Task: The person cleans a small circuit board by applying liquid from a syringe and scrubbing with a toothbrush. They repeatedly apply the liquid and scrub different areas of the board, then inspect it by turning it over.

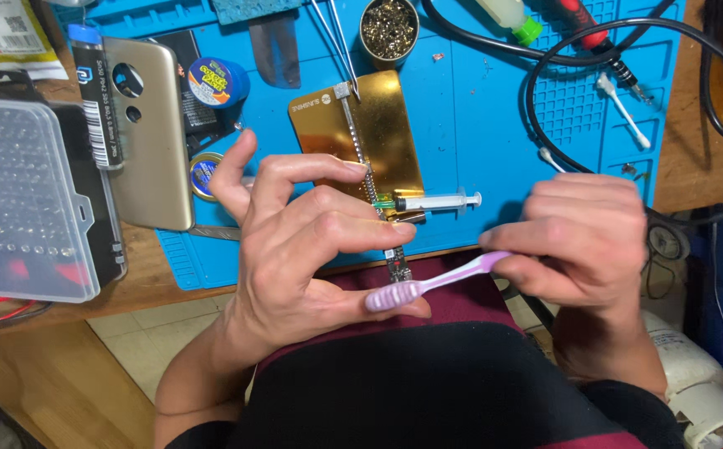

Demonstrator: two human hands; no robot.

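Note:
My left hand (303,249) pinches a small dark circuit board (396,263) between thumb and fingers, held upright over my lap. My right hand (590,237) grips the handle of a purple toothbrush (428,284), whose bristle head rests against my left thumb just below the board. Behind the hands, a gold board holder (378,133) with a metal clamp bar lies on the blue work mat (478,125), and a small syringe (436,201) with a green tip rests at the holder's lower edge.
A gold phone back cover (149,133) and a clear plastic bit case (20,195) lie at the left. A tin of brass wool (388,29), tweezers (332,33), cotton swabs (623,100), small round tins (216,81) and black cables (544,75) sit on the mat.

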